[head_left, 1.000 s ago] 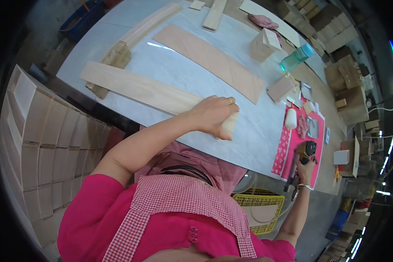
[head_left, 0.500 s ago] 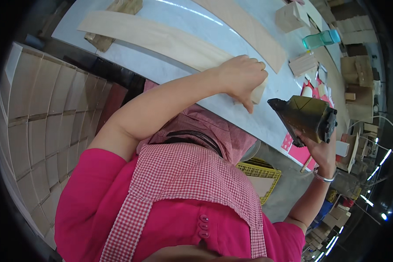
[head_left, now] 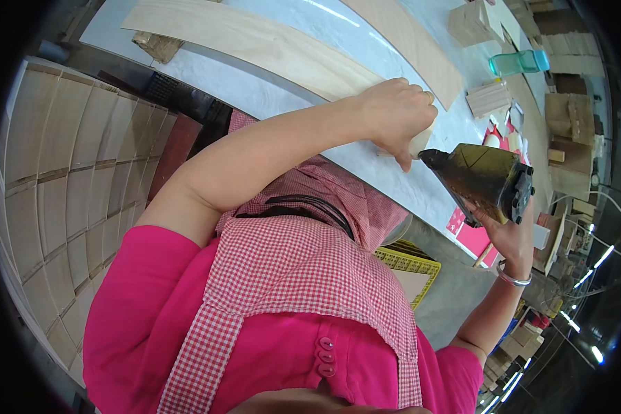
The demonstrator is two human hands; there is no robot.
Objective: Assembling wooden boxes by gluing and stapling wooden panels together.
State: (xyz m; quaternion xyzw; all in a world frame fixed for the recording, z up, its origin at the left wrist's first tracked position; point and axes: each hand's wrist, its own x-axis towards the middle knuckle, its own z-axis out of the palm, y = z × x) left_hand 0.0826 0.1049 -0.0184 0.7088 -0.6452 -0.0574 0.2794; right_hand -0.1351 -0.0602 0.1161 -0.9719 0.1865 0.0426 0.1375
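Note:
A long, thin, pale wooden board (head_left: 255,45) stretches across the tabletop to my left hand (head_left: 399,117). My left hand is closed over its right end, fingers curled and thumb pointing down. A small pale piece of wood (head_left: 421,141) shows just past the thumb; whether it is part of the board is hidden. My right hand (head_left: 507,238) grips the handle of a worn olive-yellow and black nail or staple gun (head_left: 483,169). The gun's dark nose points left, close beside the left thumb and the wood. Most right fingers are hidden behind the tool.
Under the board's far left end sits a rough wooden block (head_left: 157,47). Another thin board (head_left: 410,48) lies farther back. To the right are wood pieces (head_left: 488,99), a teal bottle (head_left: 517,63) and a pale box-shaped stack (head_left: 470,24). A yellow crate (head_left: 421,272) stands below the table.
The nail or staple gun's nose and my left hand are closer together; the nose now nearly meets the wood by the thumb. The whole view has shifted slightly.

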